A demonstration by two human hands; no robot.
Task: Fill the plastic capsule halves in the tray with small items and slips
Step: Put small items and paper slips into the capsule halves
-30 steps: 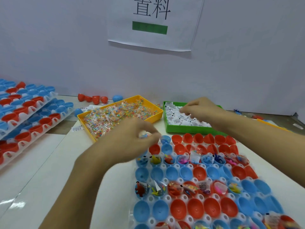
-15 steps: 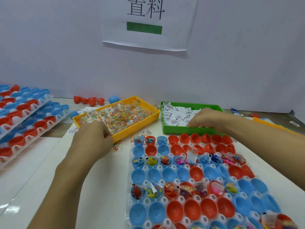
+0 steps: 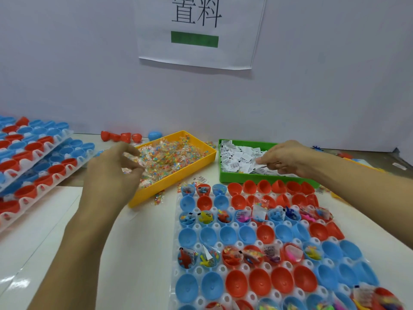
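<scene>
While right hand (image 3: pixel 288 158) pinches slips (image 3: pixel 237 158)

- My left hand (image 3: pixel 111 173) has left the capsule tray (image 3: pixel 178 276), where a second ago it was over the top-left cups, and now sits at the near-left end of the yellow bin (image 3: pixel 178 182), fingers curled among the candy packets (image 3: pixel 165 157).
- My right hand (image 3: pixel 288 158) dipped toward the tray's top row, then came back into the green bin (image 3: pixel 234 176), fingertips on the paper slips (image 3: pixel 237 159).
</scene>
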